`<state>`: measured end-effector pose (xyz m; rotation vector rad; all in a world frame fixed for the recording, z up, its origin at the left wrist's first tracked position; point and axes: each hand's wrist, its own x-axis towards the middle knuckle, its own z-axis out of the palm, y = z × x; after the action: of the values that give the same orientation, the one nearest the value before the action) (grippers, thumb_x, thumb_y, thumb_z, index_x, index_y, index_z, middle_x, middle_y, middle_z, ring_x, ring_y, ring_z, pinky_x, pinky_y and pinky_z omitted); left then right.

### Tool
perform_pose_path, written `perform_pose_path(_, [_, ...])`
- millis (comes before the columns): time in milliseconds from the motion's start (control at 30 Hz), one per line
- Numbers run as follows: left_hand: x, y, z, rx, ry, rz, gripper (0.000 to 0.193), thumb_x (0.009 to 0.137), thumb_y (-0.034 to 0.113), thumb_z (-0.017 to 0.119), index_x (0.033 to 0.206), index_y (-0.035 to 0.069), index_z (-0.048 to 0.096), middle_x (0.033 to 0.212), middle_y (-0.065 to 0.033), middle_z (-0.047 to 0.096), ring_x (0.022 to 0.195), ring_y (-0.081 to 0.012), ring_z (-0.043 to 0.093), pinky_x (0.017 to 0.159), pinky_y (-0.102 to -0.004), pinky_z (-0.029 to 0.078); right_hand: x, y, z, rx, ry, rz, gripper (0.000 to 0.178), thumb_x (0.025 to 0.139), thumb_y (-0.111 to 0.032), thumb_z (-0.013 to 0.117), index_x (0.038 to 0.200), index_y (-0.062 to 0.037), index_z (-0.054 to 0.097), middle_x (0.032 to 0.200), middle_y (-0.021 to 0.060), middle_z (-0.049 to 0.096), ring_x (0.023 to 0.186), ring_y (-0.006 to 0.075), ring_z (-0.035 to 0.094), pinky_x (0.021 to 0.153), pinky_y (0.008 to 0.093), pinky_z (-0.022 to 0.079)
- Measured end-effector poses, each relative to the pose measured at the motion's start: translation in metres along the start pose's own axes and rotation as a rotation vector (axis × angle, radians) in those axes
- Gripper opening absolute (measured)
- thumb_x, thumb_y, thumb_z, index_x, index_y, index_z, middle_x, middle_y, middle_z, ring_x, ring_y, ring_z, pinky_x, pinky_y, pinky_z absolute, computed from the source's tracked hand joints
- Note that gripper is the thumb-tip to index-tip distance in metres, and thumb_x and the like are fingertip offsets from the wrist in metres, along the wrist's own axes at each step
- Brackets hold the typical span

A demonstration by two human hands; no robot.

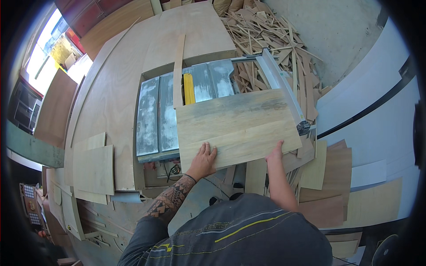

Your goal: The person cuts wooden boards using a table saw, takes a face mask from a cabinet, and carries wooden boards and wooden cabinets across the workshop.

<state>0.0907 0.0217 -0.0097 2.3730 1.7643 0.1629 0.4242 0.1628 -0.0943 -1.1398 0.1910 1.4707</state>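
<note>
Plywood panel point(237, 128) lies flat on the table saw point(186, 108), long axis running left to right, its right end against the rip fence point(282, 86). Both hands press its near edge — left hand point(203, 159) flat, fingers spread; right hand point(275, 153) gripping the edge — yellow blade guard point(189, 88) beyond.

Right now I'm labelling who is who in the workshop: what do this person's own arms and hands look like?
Both hands are bare, no gloves. The left forearm carries a dark geometric tattoo, with a thin dark band at the wrist. The right forearm is unmarked. The sleeves are short: a grey shirt with yellow stripes.
</note>
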Motion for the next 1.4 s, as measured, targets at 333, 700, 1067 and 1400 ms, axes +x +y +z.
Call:
perform_pose_path(333, [0.023, -0.009, -0.015, -0.013, -0.054, -0.013, 0.094, 0.068, 0.024, 0.082, 0.151, 0.002, 0.045, 0.156, -0.0409, 0.037, 0.148, -0.0549, 0.036, 0.124, -0.0495, 0.035, -0.009, 0.0, 0.046, -0.002, 0.392, -0.095, 0.104, 0.09, -0.054, 0.079, 0.146, 0.0025, 0.011, 0.147, 0.0273, 0.049, 0.124, 0.0397, 0.065, 0.103, 0.0542, 0.061])
perform_pose_path(700, [0.054, -0.025, -0.025, -0.028, -0.106, -0.058, 0.097, 0.067, 0.026, 0.086, 0.152, 0.005, 0.046, 0.158, -0.04, 0.036, 0.149, -0.0536, 0.037, 0.122, -0.048, 0.038, 0.008, -0.004, 0.078, -0.033, 0.486, -0.067, 0.108, 0.089, -0.057, 0.079, 0.15, -0.0001, 0.012, 0.15, 0.0276, 0.045, 0.128, 0.0409, 0.061, 0.106, 0.051, 0.059])
perform_pose_path(1067, [0.072, -0.048, -0.011, -0.032, -0.114, -0.126, 0.095, 0.069, 0.022, 0.088, 0.152, 0.005, 0.045, 0.159, -0.0377, 0.035, 0.149, -0.0518, 0.038, 0.116, -0.0477, 0.046, -0.013, -0.024, 0.088, -0.49, 0.505, 0.216, 0.119, 0.083, -0.067, 0.079, 0.157, -0.0028, 0.011, 0.159, 0.0268, 0.035, 0.139, 0.0408, 0.051, 0.112, 0.0601, 0.046])
perform_pose_path(1400, [0.074, -0.015, -0.005, 0.006, -0.06, -0.113, 0.081, 0.091, 0.037, 0.077, 0.155, 0.002, 0.041, 0.154, -0.0478, 0.032, 0.146, -0.06, 0.035, 0.117, -0.0512, 0.043, -0.001, -0.019, 0.033, -0.737, 0.026, -0.303, 0.026, 0.101, -0.016, 0.069, 0.089, 0.0061, 0.062, 0.075, 0.0116, 0.068, 0.057, 0.0203, 0.069, 0.05, 0.031, 0.061])
